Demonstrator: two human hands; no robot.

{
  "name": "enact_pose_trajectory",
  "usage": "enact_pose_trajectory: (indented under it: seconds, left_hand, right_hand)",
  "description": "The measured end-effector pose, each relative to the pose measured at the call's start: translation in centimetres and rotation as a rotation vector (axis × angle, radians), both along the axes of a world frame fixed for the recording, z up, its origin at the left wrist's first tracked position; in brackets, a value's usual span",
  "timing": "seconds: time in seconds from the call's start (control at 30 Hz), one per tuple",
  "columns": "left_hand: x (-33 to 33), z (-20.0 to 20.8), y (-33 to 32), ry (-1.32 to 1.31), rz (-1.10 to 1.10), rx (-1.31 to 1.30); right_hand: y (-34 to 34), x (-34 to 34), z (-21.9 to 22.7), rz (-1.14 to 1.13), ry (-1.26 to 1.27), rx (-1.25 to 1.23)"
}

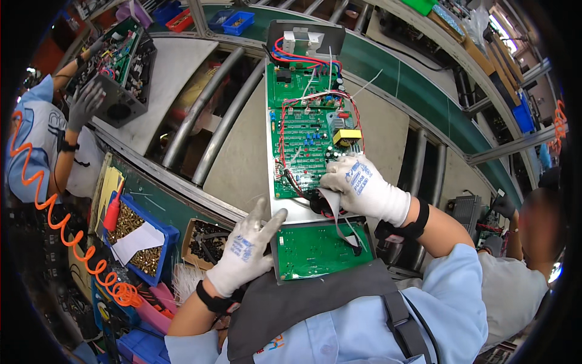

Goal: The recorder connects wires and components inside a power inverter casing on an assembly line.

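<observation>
A long green circuit board (297, 148) lies on a pale metal plate (294, 216) in front of me, with red wires and a yellow-wrapped transformer (347, 138) on it. My right hand (367, 189), in a white glove, is closed at the board's lower right corner. A grey ribbon cable (334, 209) comes out from under its fingers, though the fingertips are partly hidden. The cable runs down to a second green board (312, 258) near my body. My left hand (245, 242), gloved too, has its fingers spread beside the plate's near left corner and holds nothing.
Metal rollers (221, 130) flank the work. At left stand a blue bin of brass fasteners (154, 261), a box of black parts (203, 242) and a red-handled tool (112, 212) near an orange coiled hose (66, 239). Co-workers are at far left, beside an opened unit (118, 73), and right.
</observation>
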State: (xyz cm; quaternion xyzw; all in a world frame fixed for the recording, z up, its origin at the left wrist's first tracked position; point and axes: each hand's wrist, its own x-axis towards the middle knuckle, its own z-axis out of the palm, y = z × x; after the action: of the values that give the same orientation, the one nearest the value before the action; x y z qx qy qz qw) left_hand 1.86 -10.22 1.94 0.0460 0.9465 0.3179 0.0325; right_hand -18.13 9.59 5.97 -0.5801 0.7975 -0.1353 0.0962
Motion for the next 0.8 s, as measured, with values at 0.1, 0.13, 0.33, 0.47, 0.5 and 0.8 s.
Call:
enact_pose_trajectory:
  seconds: [0.1, 0.13, 0.33, 0.47, 0.5, 0.8]
  left_hand:
    - [-0.6, -1.6, 0.4, 0.021, -0.011, 0.088]
    - [-0.5, -1.9, 0.5, 0.027, 0.006, 0.115]
    - [-0.6, -1.9, 0.4, -0.022, 0.041, 0.215]
    - [-0.6, -1.8, 0.4, -0.037, 0.044, 0.268]
    - [-0.5, -2.0, 0.4, -0.033, 0.042, 0.279]
    - [-0.7, -1.1, -0.1, -0.017, 0.1, 0.266]
  right_hand:
    - [-0.4, -0.1, 0.7, 0.031, 0.038, 0.063]
    - [-0.5, -0.1, 0.8, 0.035, 0.035, 0.068]
    - [-0.9, -0.8, 0.3, 0.015, -0.04, 0.15]
    - [-1.6, -0.3, 0.9, -0.016, -0.035, 0.281]
    - [-1.6, -0.2, 0.8, -0.025, -0.037, 0.297]
    - [-2.5, -2.7, 2.4, -0.106, -0.62, 0.368]
